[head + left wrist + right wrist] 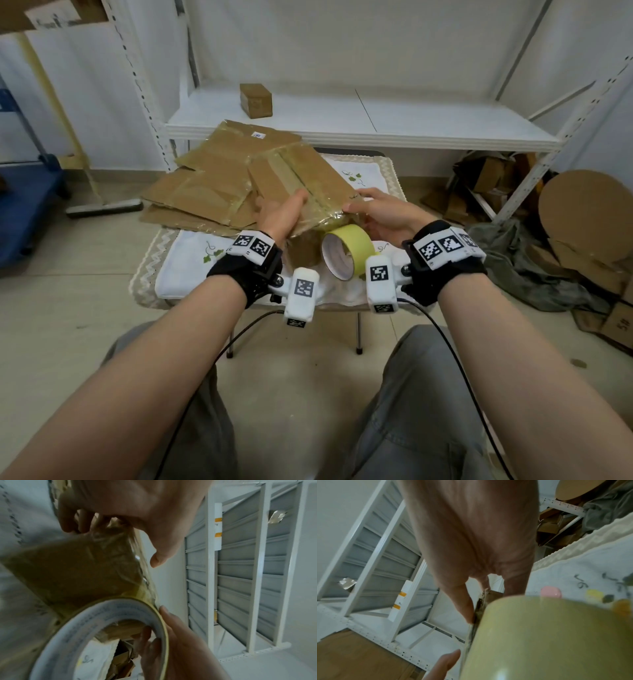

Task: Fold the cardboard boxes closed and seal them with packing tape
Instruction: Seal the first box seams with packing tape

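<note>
**Both hands on box, tape roll hanging at its near end**

Head view: box (301, 185) is sitting tilted over the desk (370, 168), top face already carrying a yellowish tape strip along the seam. Left hand (281, 214) is lying along the box's left side, thumb straight up on the top face. Right hand (380, 212) is gripping the near right corner, fingertips on the top edge. Tape (346, 250) is hanging just below the box's near end, between the two wrists, core facing the camera. Flat cardboard (202, 192) is lying stacked to the left, under and behind the box. A small box (256, 100) is sitting on the shelf (411, 126) behind.

Left wrist view is adding what the head view is hiding: left hand (130, 504) fingers are curling around the box (73, 569) from underneath, thumb standing free of it, so it is holding the box. Right hand (175, 646) fingers are hooking inside the tape (106, 615) core, thumb on the outer edge – it is holding the roll too. Tape is running from the roll straight onto the box's end face.

Right wrist view: mostly the back of the right hand (471, 534), one finger pressing on the box (481, 607) edge; tape (547, 635) roll filling the lower right, blurred. Left thumb tip is showing at the bottom edge. Printed cloth on the desk (573, 568) is visible on the right here.
</note>
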Available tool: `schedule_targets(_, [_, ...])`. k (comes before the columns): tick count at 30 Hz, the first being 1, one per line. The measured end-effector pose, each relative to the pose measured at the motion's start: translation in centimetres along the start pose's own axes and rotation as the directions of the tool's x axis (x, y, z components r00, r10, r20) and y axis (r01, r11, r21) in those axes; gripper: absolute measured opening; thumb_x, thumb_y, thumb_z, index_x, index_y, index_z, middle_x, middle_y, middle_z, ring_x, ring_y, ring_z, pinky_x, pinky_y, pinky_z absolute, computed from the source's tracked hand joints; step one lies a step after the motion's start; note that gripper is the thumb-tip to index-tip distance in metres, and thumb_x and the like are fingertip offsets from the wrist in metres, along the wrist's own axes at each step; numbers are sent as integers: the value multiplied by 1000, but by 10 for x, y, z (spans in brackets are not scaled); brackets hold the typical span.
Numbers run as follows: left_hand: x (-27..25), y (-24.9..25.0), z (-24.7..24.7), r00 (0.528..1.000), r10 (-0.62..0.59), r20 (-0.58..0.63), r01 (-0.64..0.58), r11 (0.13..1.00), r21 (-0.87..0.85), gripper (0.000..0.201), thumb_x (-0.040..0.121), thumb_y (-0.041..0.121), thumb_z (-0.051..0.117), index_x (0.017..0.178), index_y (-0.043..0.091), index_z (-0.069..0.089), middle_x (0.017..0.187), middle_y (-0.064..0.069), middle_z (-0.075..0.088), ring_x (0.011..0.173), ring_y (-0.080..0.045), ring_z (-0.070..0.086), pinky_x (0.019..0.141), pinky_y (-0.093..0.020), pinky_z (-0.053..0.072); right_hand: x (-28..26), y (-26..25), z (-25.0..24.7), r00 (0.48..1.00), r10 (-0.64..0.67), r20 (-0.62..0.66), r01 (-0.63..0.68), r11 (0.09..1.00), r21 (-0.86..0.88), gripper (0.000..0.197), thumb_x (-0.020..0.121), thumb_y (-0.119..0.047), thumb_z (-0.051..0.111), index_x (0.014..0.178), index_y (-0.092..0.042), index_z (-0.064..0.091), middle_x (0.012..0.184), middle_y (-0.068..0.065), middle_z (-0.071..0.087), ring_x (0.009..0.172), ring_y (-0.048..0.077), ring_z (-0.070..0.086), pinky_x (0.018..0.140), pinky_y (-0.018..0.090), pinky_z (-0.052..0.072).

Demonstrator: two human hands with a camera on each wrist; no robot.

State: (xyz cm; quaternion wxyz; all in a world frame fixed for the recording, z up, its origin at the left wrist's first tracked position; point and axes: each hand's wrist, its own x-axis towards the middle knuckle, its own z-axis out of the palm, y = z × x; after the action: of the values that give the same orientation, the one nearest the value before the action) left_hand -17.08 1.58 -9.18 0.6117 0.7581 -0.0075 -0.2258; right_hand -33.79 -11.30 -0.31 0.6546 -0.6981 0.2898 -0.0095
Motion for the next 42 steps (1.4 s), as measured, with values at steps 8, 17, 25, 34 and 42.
schedule_targets(8, [-33,43,-8,993,118,19,-119,992,34,132,53,62,77,156,30,1,155,-7,36,135,-30,44,108,-49,43,15,-5,13,999,-13,-38,15,998,63,46,97,-12,63,132,-16,34,85,8,55,59,18,55,47,28,49])
schedule_targets(17, [-17,22,-29,919,348,183,-394,809,437,118,73,48,82,158,28,3,166,-3,10,150,-27,19,120,-53,23,30,25,15,994,88,59,-95,986,134,43,101,-16,59,139,-19,40,108,25,63,81,33,72,70,38,64])
schedule_targets(25, [-23,20,-29,719,528,451,-695,551,462,27,93,20,59,117,26,69,137,7,57,113,-11,61,102,-43,51,60,45,-19,932,38,-362,-30,999,29,18,100,-10,53,110,-16,66,107,8,60,80,19,54,57,23,45])
schedule_targets(34, [-25,26,-39,708,408,576,-706,417,572,53,78,57,52,118,23,61,137,5,47,124,-16,43,111,-47,35,115,76,-21,933,50,-357,-223,858,-462,42,103,-33,46,145,-31,52,154,8,43,136,34,46,112,47,43])
schedule_targets(42, [-25,19,-27,698,366,615,-700,168,694,115,38,102,44,124,25,47,117,9,35,112,-16,36,104,-38,29,121,73,-13,872,51,-486,-348,763,-544,33,88,-11,70,120,-19,66,141,14,41,129,37,43,108,42,43])
